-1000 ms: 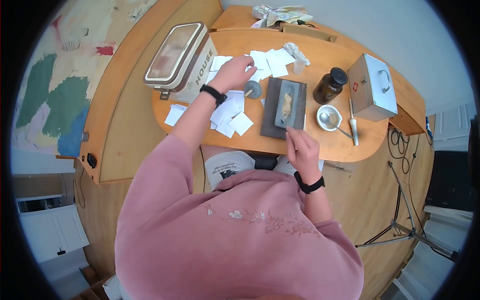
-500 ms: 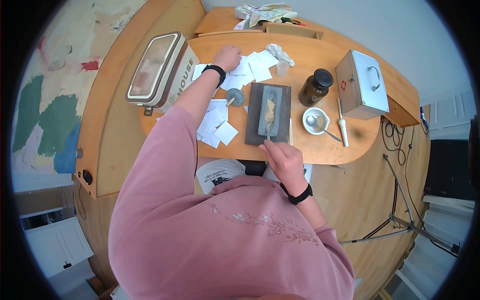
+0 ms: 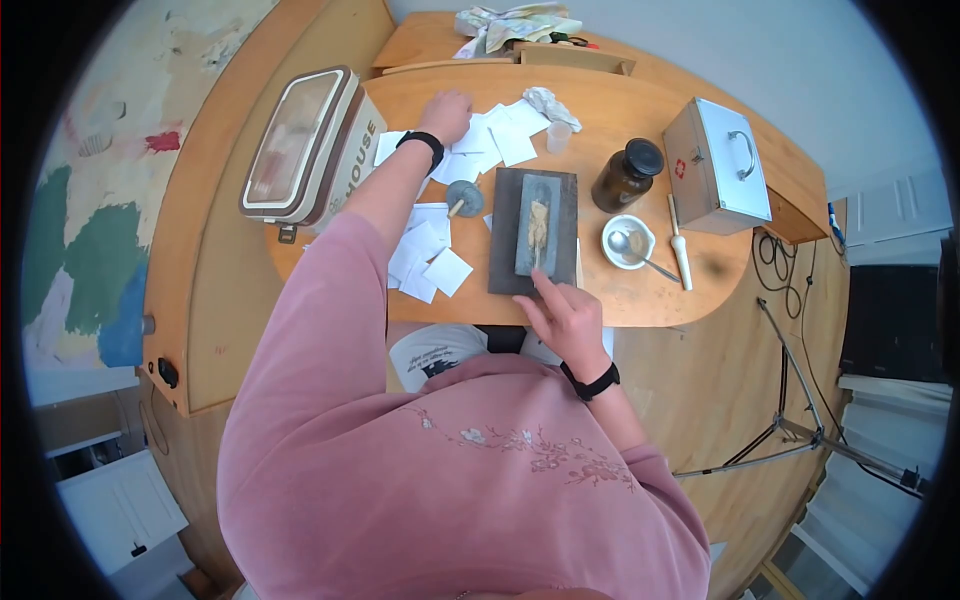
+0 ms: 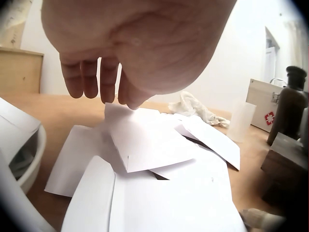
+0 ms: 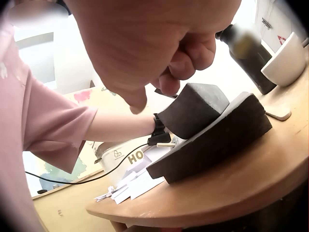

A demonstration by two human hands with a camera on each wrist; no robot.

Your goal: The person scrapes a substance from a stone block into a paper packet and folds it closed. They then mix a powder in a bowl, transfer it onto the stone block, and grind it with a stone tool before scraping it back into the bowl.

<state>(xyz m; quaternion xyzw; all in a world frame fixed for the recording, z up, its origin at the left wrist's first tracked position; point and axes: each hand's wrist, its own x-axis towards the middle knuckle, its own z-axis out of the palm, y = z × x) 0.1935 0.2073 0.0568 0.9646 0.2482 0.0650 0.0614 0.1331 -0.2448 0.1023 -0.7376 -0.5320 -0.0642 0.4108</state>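
Note:
My left hand (image 3: 447, 115) reaches over scattered white paper squares (image 3: 515, 145). In the left wrist view, its thumb and finger pinch the corner of a tilted paper sheet (image 4: 145, 140). My right hand (image 3: 568, 318) is at the near end of a grey stone grinding trough (image 3: 526, 215) with tan powder (image 3: 539, 222) in it. Its index finger points to the thin handle (image 3: 537, 257) of a small tool lying in the powder; the thumb stands apart. The trough rests on a dark slab (image 3: 506, 240). A grey grinding wheel (image 3: 465, 194) with a wooden stick lies left of it.
To the right stand a brown glass jar (image 3: 622, 185), a white mortar (image 3: 614, 256) with a spoon, a pestle (image 3: 681, 262) and a silver first-aid case (image 3: 720, 165). A cream box (image 3: 310, 150) occupies the left, a plastic cup (image 3: 558, 137) and crumpled cloth (image 3: 548, 103) the back.
My left hand has moved farther back over the papers. The right hand gripped the tool's handle half a second ago; its thumb is now away and the tool lies in the trough.

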